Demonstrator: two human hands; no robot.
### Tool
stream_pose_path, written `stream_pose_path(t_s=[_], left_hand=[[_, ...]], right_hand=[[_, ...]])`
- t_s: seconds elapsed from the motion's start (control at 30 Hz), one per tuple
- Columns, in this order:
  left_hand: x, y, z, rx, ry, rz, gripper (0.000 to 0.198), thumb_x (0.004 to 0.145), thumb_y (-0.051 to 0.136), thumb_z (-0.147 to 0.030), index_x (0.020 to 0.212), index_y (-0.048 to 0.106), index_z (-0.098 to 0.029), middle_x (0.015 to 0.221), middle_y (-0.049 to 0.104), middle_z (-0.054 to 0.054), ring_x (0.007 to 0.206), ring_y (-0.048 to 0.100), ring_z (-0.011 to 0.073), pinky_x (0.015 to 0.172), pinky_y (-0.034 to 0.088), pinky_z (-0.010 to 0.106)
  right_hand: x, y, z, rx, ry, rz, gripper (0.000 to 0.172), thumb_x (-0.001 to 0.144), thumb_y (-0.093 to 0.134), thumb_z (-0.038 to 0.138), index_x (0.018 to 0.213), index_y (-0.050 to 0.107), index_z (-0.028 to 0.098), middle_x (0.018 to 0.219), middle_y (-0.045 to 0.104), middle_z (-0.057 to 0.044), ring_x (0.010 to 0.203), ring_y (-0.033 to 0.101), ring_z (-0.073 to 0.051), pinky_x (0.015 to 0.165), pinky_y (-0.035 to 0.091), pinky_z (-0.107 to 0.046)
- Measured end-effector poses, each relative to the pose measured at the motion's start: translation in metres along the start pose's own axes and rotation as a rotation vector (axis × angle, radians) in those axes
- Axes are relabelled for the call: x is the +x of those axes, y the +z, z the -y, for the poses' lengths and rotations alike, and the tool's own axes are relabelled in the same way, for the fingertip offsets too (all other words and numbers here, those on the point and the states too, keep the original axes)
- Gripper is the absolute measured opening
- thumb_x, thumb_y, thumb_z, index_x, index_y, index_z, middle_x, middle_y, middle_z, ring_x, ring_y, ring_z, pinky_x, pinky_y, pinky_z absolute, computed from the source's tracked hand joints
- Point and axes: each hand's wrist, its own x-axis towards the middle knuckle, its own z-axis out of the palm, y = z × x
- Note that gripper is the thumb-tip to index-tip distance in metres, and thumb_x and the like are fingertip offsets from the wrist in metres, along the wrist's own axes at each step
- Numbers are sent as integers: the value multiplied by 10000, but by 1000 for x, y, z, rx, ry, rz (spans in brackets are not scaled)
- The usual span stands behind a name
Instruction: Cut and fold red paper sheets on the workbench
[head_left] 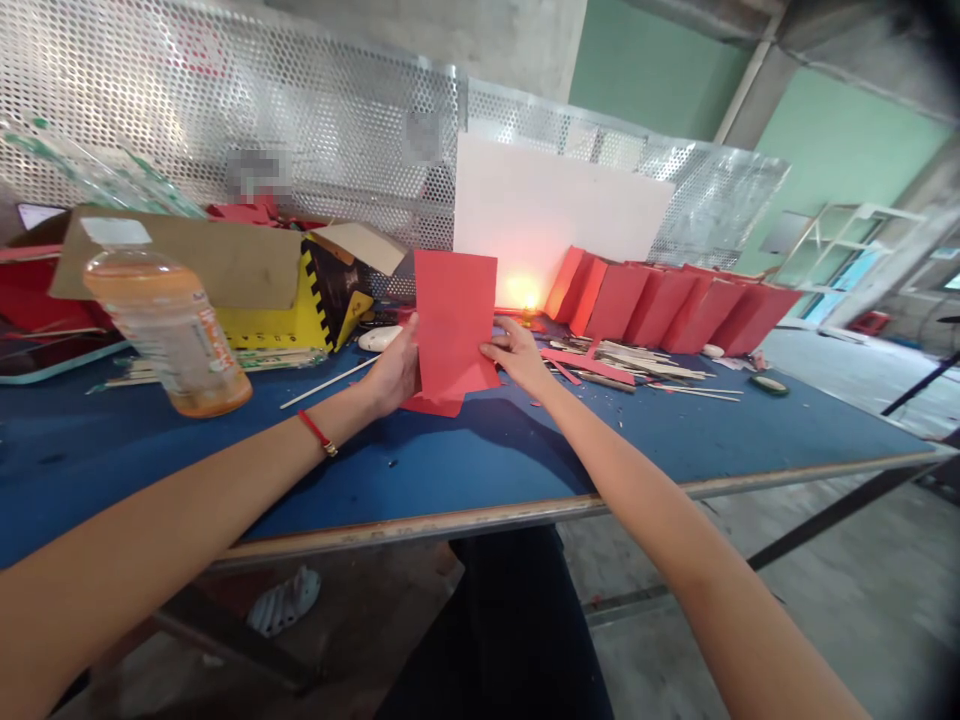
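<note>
A plain red card above a blue worktop with a pale brown front edge. Toward the left end, a clear bottle tinted orange, its cap whitish; beyond it, a yellow box with black zigzag teeth. Along the far edge, silver sheeting dotted with holes, a white panel tinged pink-orange, and, toward the right corner, red upright pieces.

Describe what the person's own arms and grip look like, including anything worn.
Both the left forearm and the right forearm show no sleeve. Neither the left grip nor the right grip wears a glove. A thin red cord bracelet with a small gold-coloured piece circles the left wrist; nothing visible is worn on the right wrist.
</note>
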Motion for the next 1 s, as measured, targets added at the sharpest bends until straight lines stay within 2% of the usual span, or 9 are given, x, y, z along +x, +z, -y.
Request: stream_pose_path(t_s=[0.1, 0.17, 0.3, 0.4, 0.53, 0.63, 0.8, 0.9, 1.0], left_hand=[[0, -3, 6, 89, 43, -44, 593, 625, 869, -493, 1121, 725, -202, 1230, 730, 122, 1138, 680, 326, 969, 553, 421], [-1, -3, 10, 136, 94, -68, 628, 577, 919, -366, 1144, 715, -189, 1266, 712, 130, 1154, 674, 315, 998, 538, 416], [0, -3, 10, 96, 125, -165, 591, 568, 914, -333, 1101, 715, -170, 1258, 716, 134, 1135, 686, 305, 1004, 541, 428], [3, -7, 7, 64, 136, -254, 521, 552, 905, -299, 1022, 727, -163, 1234, 728, 127, 1125, 691, 302, 999, 548, 422], [6, -10, 5, 35, 192, -303, 532, 525, 905, -287, 1008, 725, -155, 1204, 739, 129, 1124, 688, 312, 978, 559, 426], [6, -10, 5, 43, 189, -326, 555, 506, 912, -295, 1008, 721, -155, 1163, 752, 131, 1095, 698, 316, 946, 575, 435], [6, -12, 6, 71, 161, -306, 558, 540, 900, -315, 1046, 717, -167, 1166, 749, 125, 1033, 715, 294, 797, 621, 384], [3, -11, 3, 82, 87, -251, 575, 579, 893, -361, 1092, 709, -178, 1120, 758, 122, 876, 731, 262, 604, 612, 328], [-1, -8, -1, 104, 51, -212, 579, 557, 916, -347, 1066, 705, -169, 1015, 766, 103, 679, 688, 186, 495, 545, 267]], right_hand=[[0, 0, -2, 10, -103, -34, 445, 855, 626, 250, 1281, 496, 265, 937, 687, -16, 922, 654, -172, 850, 535, -300], [-1, 1, -1, 7, -99, -42, 439, 851, 642, 250, 1271, 515, 263, 949, 693, -22, 918, 661, -171, 823, 546, -289], [-5, 0, 7, 47, -83, -16, 322, 865, 645, 338, 1168, 573, 254, 901, 693, -18, 766, 668, -158, 662, 552, -261], [-9, -4, 13, 57, -56, 111, 189, 882, 610, 390, 968, 621, 222, 816, 685, -18, 643, 648, -135, 552, 511, -231], [-13, -10, 16, 19, -15, 302, 194, 865, 611, 384, 813, 627, 198, 790, 720, -35, 636, 642, -119, 595, 520, -224], [-15, -10, 15, 25, -6, 349, 164, 829, 634, 359, 787, 631, 200, 772, 728, -32, 642, 640, -122, 626, 531, -238], [-15, -10, 15, 14, 9, 353, 82, 801, 604, 274, 752, 611, 209, 702, 703, -13, 618, 625, -115, 620, 524, -233], [-15, -9, 17, -9, -10, 348, 89, 799, 582, 253, 733, 614, 204, 684, 690, -6, 597, 612, -105, 616, 519, -225], [-14, -9, 17, -27, -25, 330, 99, 799, 578, 241, 722, 622, 196, 670, 681, -5, 585, 605, -102, 600, 512, -219]])
